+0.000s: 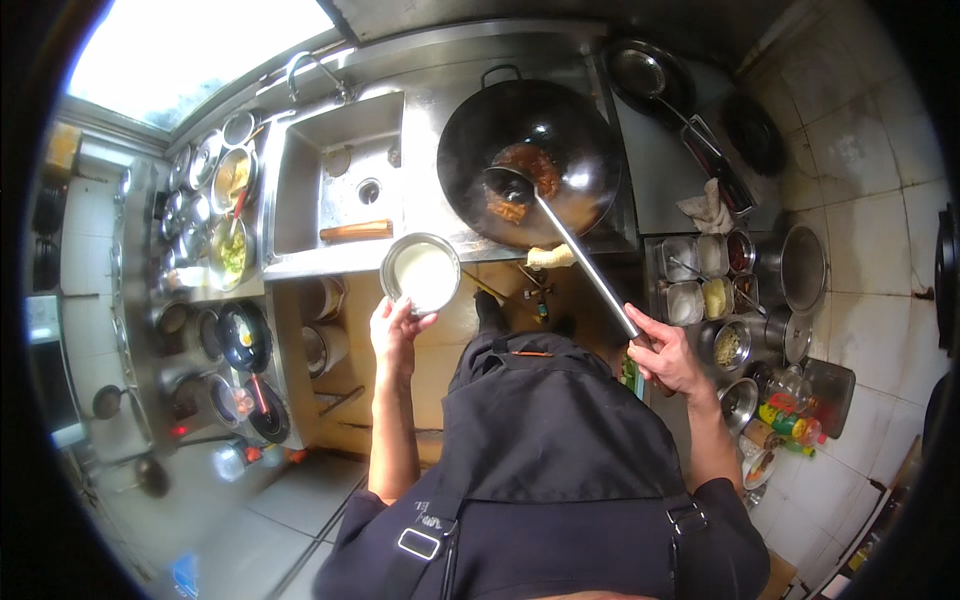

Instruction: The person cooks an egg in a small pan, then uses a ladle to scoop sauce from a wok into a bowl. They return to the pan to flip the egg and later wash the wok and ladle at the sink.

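Note:
My left hand point(397, 322) grips a round metal bowl point(385, 274) by its near side. A pale, milky liquid point(425, 274) fills much of it. In my right hand point(664, 350) is the dark handle of a long metal ladle point(579, 251). The ladle's head rests inside a large black wok point(465, 142), over the food. Reddish-brown sauce point(534, 161) and browned pieces of food point(506, 210) lie at the wok's bottom. What the pieces are, I cannot tell.
A steel sink point(337, 120) with a wooden block point(356, 230) lies left of the wok. Seasoning containers point(682, 301) stand on the right. A folded yellowish cloth point(550, 257) hangs at the stove's front edge. Pans, one holding an egg point(244, 335), are at far left.

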Demonstrator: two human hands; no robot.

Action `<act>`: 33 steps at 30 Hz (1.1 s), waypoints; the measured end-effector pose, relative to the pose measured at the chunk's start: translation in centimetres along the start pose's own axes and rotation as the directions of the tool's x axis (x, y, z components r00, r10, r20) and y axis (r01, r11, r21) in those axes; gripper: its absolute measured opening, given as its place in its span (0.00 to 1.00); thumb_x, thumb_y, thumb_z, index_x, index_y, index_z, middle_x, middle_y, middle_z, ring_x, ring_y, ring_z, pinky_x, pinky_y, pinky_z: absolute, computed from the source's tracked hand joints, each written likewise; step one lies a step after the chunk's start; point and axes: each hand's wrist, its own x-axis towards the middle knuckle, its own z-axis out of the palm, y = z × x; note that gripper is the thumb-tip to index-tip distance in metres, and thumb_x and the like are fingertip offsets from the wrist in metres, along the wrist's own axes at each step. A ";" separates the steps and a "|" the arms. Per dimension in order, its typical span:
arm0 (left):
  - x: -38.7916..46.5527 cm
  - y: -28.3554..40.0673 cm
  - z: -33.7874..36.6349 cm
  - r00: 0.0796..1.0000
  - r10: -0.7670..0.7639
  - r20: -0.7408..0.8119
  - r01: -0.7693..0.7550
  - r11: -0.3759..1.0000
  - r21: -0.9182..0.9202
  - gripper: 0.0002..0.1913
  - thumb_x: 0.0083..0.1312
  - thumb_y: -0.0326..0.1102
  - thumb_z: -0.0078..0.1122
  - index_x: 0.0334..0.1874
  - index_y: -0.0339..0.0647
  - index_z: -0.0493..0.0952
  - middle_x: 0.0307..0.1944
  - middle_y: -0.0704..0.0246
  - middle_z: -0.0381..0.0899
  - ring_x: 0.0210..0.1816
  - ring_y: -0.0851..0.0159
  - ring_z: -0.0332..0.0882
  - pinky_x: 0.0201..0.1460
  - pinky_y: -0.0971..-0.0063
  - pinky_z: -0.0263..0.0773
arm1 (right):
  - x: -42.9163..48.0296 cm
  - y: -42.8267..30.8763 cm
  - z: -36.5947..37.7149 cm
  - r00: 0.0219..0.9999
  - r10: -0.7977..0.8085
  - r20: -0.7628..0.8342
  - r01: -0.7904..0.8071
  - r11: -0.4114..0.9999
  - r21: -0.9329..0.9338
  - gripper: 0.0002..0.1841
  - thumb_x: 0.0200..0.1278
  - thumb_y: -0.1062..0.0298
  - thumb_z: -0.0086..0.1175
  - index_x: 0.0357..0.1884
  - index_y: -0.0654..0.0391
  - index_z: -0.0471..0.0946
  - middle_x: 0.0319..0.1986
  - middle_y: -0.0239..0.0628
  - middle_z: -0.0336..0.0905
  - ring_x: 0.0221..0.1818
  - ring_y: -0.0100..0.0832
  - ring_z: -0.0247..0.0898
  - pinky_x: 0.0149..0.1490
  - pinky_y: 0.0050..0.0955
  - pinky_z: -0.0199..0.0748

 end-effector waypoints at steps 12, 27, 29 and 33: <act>-4.1 -4.0 5.8 0.999 0.052 -0.011 -0.053 0.998 -0.042 0.12 0.76 0.30 0.59 0.56 0.32 0.76 0.47 0.63 0.84 0.43 0.65 0.87 0.45 0.72 0.90 | 8.6 2.2 -4.8 0.903 -0.417 -0.107 0.284 0.765 -0.578 0.34 0.63 0.68 0.58 0.75 0.55 0.72 0.28 0.50 0.77 0.30 0.45 0.78 0.40 0.42 0.76; -2.1 -5.1 13.6 0.912 -0.255 0.321 0.157 0.941 0.301 0.11 0.78 0.31 0.58 0.54 0.30 0.79 0.45 0.62 0.86 0.40 0.66 0.88 0.42 0.74 0.90 | 8.0 3.7 -5.2 0.921 -0.221 -0.320 0.136 0.954 -0.269 0.34 0.65 0.68 0.59 0.77 0.52 0.71 0.19 0.33 0.71 0.19 0.26 0.71 0.29 0.32 0.74; -2.2 -6.5 15.0 0.865 -0.350 0.359 0.188 0.890 0.415 0.12 0.79 0.32 0.57 0.56 0.30 0.79 0.47 0.63 0.85 0.42 0.66 0.87 0.44 0.72 0.90 | 8.7 3.1 -5.0 0.953 -0.190 -0.237 0.133 0.963 -0.236 0.36 0.65 0.72 0.59 0.77 0.59 0.69 0.20 0.26 0.71 0.19 0.19 0.68 0.28 0.26 0.72; -2.2 -9.4 16.7 0.737 -0.525 0.426 0.269 0.806 0.527 0.12 0.79 0.34 0.58 0.58 0.33 0.78 0.45 0.67 0.83 0.41 0.65 0.87 0.46 0.70 0.88 | 8.0 1.8 -6.0 0.981 -0.150 -0.123 0.148 0.989 -0.023 0.38 0.65 0.71 0.58 0.79 0.64 0.65 0.22 0.25 0.71 0.19 0.19 0.67 0.27 0.24 0.70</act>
